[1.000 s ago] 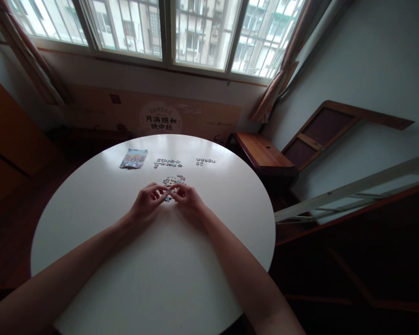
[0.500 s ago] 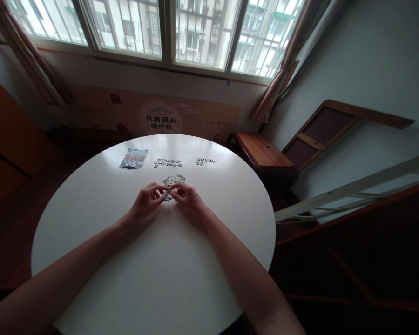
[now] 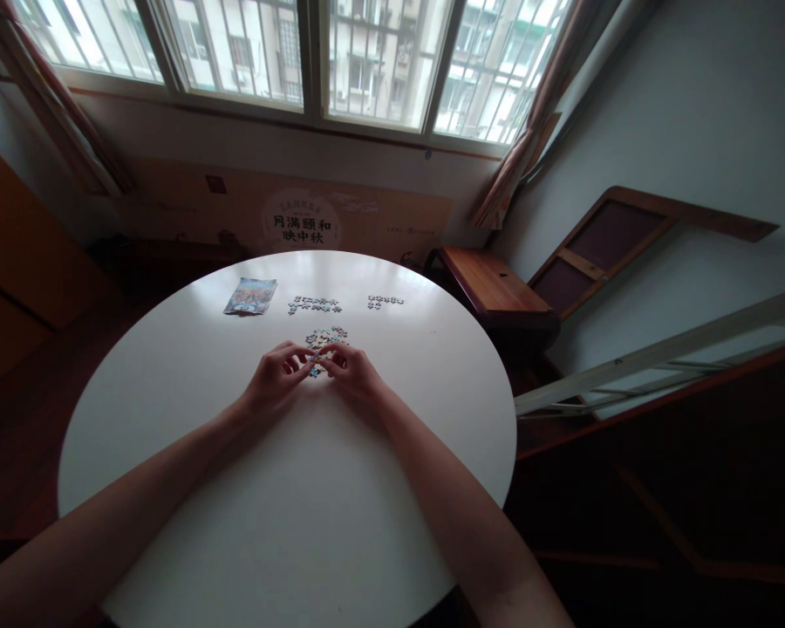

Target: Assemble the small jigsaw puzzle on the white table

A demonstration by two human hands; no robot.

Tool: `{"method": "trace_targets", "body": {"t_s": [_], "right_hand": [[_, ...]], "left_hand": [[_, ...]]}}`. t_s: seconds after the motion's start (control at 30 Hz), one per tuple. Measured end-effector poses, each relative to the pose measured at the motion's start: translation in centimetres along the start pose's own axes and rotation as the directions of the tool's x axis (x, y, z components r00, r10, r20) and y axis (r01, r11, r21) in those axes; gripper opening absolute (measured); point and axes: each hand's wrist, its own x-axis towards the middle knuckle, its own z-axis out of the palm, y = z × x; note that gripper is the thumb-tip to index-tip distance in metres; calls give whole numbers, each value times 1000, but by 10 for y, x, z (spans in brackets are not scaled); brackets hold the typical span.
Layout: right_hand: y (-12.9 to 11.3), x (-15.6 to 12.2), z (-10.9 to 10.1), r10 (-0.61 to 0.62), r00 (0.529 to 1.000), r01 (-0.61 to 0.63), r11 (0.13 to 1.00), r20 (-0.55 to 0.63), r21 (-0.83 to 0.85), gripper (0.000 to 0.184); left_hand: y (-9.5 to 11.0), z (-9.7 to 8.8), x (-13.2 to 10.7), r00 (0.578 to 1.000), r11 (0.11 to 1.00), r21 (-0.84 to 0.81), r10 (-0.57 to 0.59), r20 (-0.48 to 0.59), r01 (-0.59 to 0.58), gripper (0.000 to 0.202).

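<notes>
My left hand (image 3: 278,372) and my right hand (image 3: 351,370) meet fingertip to fingertip over the table. Between them, pinched by thumbs and forefingers, is a small jigsaw puzzle piece (image 3: 316,357); whether it is one piece or two joined is too small to tell. Just beyond and beneath the fingers lies a loose heap of jigsaw pieces (image 3: 332,335), partly hidden by my hands. Farther off, a cluster of pieces (image 3: 315,304) is spread flat, and a smaller group (image 3: 385,302) lies to its right.
A colourful printed packet or sheet (image 3: 251,296) lies at the far left of the round white table (image 3: 288,515). Behind the table's right side stands a low wooden stand (image 3: 494,281). Windows (image 3: 379,65) with bars face me past the table.
Both hands stay almost where they were, still pinched together. The small piece between the fingertips looks slightly turned.
</notes>
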Motion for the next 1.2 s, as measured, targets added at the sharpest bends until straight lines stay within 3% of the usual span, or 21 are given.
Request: {"method": "trace_targets", "body": {"t_s": [1.2], "right_hand": [[1, 2, 0, 28, 999, -28, 1000, -24, -11, 28]], "left_hand": [[3, -1, 1, 1000, 1000, -13, -18, 19, 19, 25]]}}
